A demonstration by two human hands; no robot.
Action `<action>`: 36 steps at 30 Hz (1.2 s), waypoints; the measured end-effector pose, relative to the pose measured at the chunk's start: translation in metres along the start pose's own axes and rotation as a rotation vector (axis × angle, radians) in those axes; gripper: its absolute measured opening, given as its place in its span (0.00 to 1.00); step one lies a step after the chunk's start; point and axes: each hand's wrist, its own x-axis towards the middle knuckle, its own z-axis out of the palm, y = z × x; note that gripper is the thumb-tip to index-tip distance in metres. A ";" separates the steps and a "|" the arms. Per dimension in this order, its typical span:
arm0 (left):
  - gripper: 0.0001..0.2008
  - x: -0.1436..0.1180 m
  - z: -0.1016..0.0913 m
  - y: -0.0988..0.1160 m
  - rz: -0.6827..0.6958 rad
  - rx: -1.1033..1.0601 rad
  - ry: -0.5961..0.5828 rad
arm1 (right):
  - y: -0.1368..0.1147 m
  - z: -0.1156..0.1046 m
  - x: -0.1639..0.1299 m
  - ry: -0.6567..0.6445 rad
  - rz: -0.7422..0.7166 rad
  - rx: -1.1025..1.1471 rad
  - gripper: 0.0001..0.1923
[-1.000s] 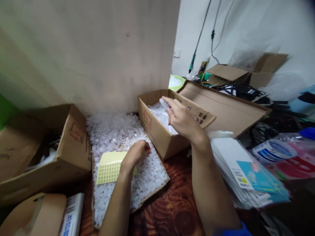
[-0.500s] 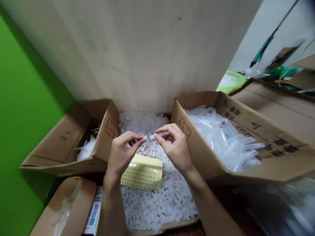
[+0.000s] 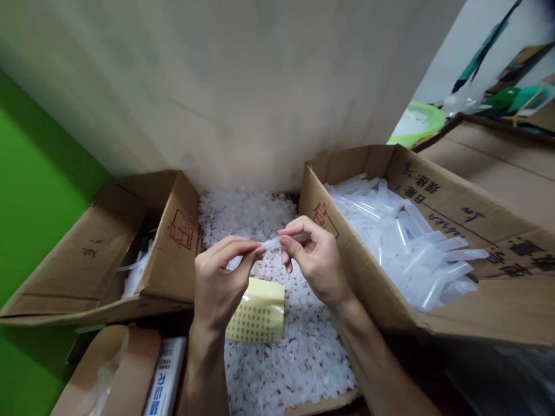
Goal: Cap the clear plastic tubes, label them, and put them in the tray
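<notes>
My right hand (image 3: 313,254) is closed on a translucent plastic tube (image 3: 272,243), held nearly level, its left end sticking out past the fingertips. My left hand (image 3: 228,266) is closed too, thumb and forefinger pinching at that left end. The small clear plastic piece in the left fingertips is now mostly hidden by them; it seems to meet the tube. Below the hands lies a yellow sheet (image 3: 260,312) with rows of small printed marks. It rests on a wide layer of small whitish plastic pieces (image 3: 295,364).
On the right, a cardboard box (image 3: 359,260) holds many translucent tubes (image 3: 403,237). Another cardboard box (image 3: 169,260) stands left with some white items inside. Nearer are a smaller tan container (image 3: 134,370) and a white-and-blue box (image 3: 165,375). A pale panel (image 3: 243,86) rises behind.
The gap between the small clear piece and the tube has closed, with my left fingertips now at the tube's end. The view has shifted slightly.
</notes>
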 end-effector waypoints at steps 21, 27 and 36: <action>0.04 -0.008 -0.001 -0.040 -0.430 0.412 -0.602 | -0.012 -0.005 0.002 0.062 -0.150 -0.031 0.02; 0.08 -0.021 0.024 -0.052 -0.491 0.579 -0.687 | -0.006 -0.008 0.003 0.062 -0.194 -0.069 0.03; 0.11 -0.024 0.019 -0.070 -0.398 0.488 -0.716 | -0.008 -0.009 0.004 0.067 -0.140 0.022 0.06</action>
